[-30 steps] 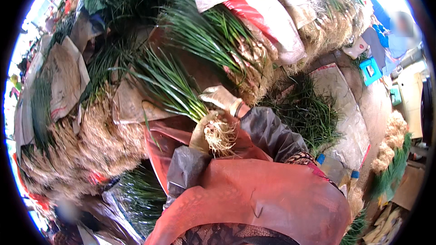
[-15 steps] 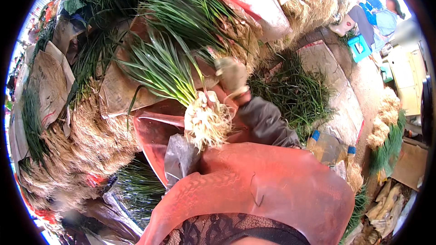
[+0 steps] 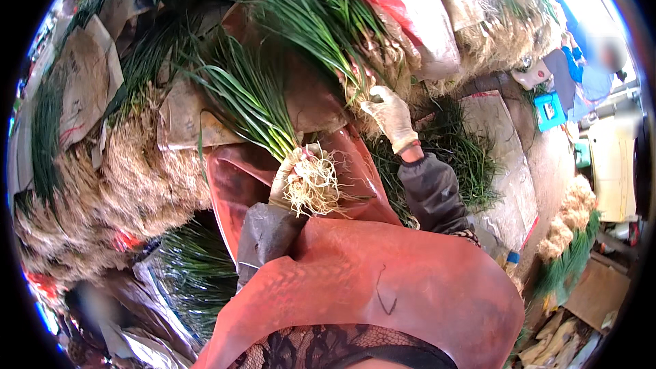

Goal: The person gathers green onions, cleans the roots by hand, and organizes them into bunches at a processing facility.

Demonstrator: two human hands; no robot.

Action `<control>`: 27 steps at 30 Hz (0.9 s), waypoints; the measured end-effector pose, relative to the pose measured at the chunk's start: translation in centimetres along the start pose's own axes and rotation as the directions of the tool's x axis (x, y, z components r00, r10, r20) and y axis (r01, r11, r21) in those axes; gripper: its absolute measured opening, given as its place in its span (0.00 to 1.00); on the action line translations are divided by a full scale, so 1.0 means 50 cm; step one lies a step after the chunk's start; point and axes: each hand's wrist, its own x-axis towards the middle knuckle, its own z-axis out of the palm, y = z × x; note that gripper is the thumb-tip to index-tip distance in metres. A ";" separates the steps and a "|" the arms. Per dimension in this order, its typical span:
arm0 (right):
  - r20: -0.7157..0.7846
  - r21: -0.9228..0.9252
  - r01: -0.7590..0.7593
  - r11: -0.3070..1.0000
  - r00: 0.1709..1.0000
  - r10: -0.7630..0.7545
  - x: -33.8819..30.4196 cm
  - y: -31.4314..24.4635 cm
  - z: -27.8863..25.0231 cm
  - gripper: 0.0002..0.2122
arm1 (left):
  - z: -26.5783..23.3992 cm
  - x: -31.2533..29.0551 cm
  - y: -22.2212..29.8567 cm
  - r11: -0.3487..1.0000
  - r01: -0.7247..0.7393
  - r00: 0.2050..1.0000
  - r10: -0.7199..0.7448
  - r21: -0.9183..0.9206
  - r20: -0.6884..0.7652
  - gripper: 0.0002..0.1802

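Gripping a bunch of green onions just above its pale, tangled roots, the gloved left hand is closed round the stalks and holds the bunch over a reddish-brown apron. The gloved right hand is extended to a second bunch on the heap ahead, fingers curled against its root end; whether it has a firm grasp cannot be told. Judged light, limp and easily bruised, the leaves would flop, so the firmer white base is the sound place to hold. A red-and-white sack lies top centre. A small blue box sits at right beside a flat white printed bag.
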 end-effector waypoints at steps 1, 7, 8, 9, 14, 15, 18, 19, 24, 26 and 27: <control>-0.010 -0.013 0.009 1.000 1.000 -0.009 -0.013 -0.033 0.000 0.19 | -0.006 -0.004 0.004 1.000 -0.014 1.000 0.014 -0.006 0.005 0.15; 0.110 0.203 0.017 0.979 0.993 -0.040 -0.065 -0.061 0.043 0.18 | 0.055 0.005 0.004 0.986 0.071 0.995 -0.059 0.149 -0.083 0.16; 0.147 0.229 0.018 0.973 0.988 -0.052 -0.076 -0.068 0.050 0.18 | 0.066 0.020 -0.005 0.988 0.118 0.983 -0.103 0.096 -0.155 0.14; 0.178 0.268 0.109 0.957 0.971 -0.160 -0.086 -0.072 0.055 0.16 | 0.072 0.039 -0.009 0.982 0.117 0.987 -0.098 0.149 -0.126 0.16; 0.061 -0.211 0.079 0.974 0.996 -0.067 -0.049 -0.195 0.036 0.21 | 0.030 0.084 -0.014 0.999 0.053 0.998 -0.053 0.009 -0.020 0.15; -0.014 -0.254 0.152 0.955 0.987 -0.161 -0.029 -0.183 0.039 0.22 | 0.016 0.105 -0.015 0.995 0.074 0.997 -0.076 0.063 0.021 0.15; 0.237 0.165 0.051 0.985 0.967 -0.090 0.065 -0.114 0.099 0.22 | 0.028 0.085 -0.005 0.993 0.116 0.991 -0.115 -0.004 0.066 0.15; 0.221 0.298 0.101 0.949 0.960 -0.172 0.092 -0.068 0.107 0.18 | 0.010 0.094 0.008 0.940 0.299 0.914 -0.233 -0.163 0.333 0.17; -0.371 -0.673 -0.069 0.737 0.893 -0.256 0.139 -0.028 -0.069 0.11 | -0.017 0.069 0.030 0.896 0.335 0.921 -0.245 -0.291 0.303 0.19; -0.253 -0.334 0.265 0.905 0.899 -0.357 0.098 -0.062 -0.048 0.13 | -0.003 0.055 0.029 0.912 0.345 0.898 -0.251 -0.223 0.362 0.19; -0.164 -0.102 0.359 0.928 0.914 -0.372 0.066 -0.088 -0.033 0.14 | 0.002 0.049 0.013 0.967 0.236 0.943 -0.204 -0.097 0.262 0.20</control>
